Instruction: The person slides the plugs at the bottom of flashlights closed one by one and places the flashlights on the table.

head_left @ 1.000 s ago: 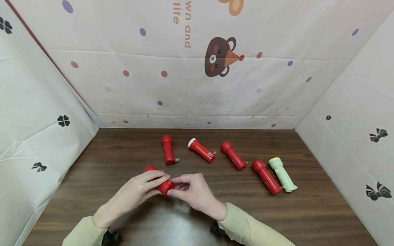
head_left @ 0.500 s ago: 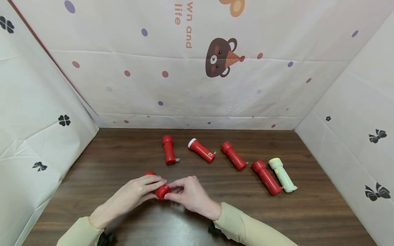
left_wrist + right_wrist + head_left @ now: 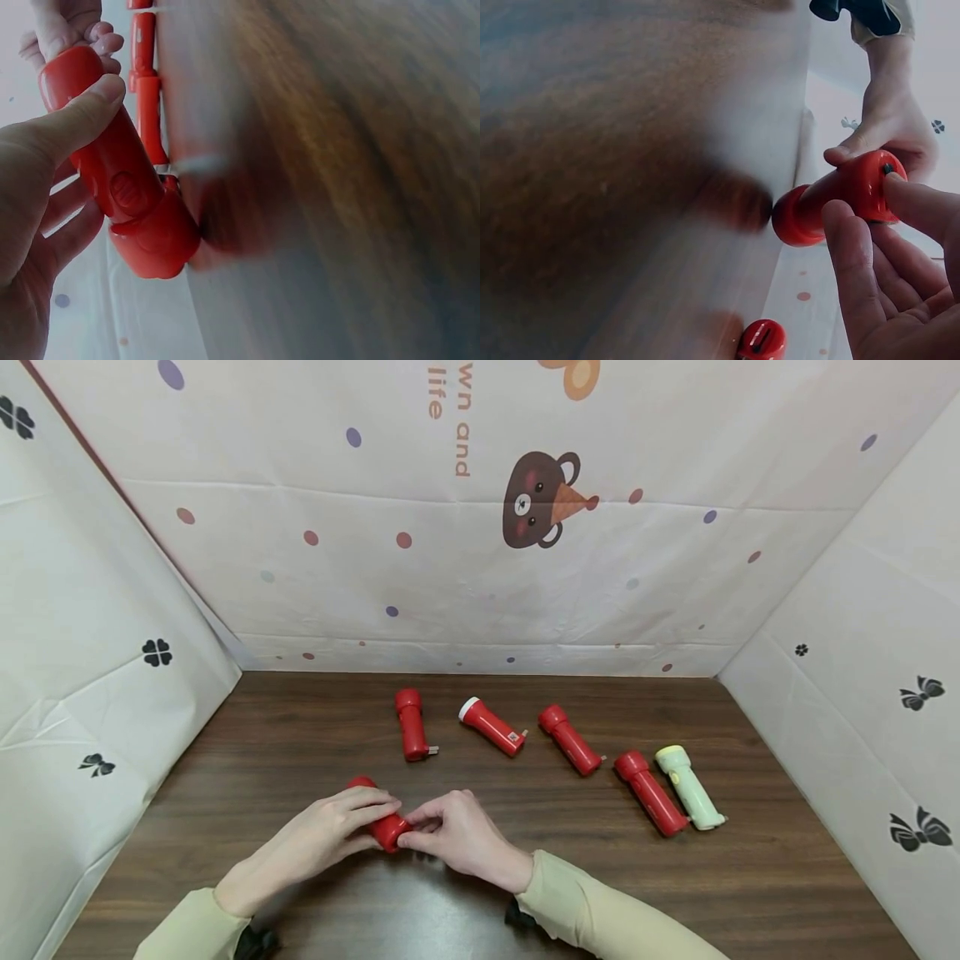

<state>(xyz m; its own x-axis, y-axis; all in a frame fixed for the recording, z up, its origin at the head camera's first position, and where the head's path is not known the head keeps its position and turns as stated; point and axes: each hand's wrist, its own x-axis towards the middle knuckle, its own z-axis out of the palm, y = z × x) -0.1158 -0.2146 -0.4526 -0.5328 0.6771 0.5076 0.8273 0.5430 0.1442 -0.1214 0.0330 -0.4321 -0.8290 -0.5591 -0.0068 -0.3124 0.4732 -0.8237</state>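
Observation:
Low over the table, a red flashlight (image 3: pixel 390 832) is gripped by my left hand (image 3: pixel 330 831), its wide head pointing away to the far left. In the left wrist view the thumb lies across the flashlight body (image 3: pixel 124 172), below its tail, and a ridged switch shows nearer the head. My right hand (image 3: pixel 463 837) pinches the tail end between thumb and fingers. The right wrist view shows one fingertip of the right hand (image 3: pixel 900 292) at a small dark slot in the tail face. Whether a plug sits there is hidden.
Farther back lie a red flashlight (image 3: pixel 412 727) with its metal plug folded out, a red one with a white rim (image 3: pixel 491 727), and another red one (image 3: pixel 572 741). To the right are a red flashlight (image 3: pixel 651 793) and a pale green one (image 3: pixel 690 787). Patterned cloth (image 3: pixel 337 577) walls the table.
Both hands and the held flashlight have shifted slightly left and toward me. The grip looks the same, and the other flashlights have stayed put.

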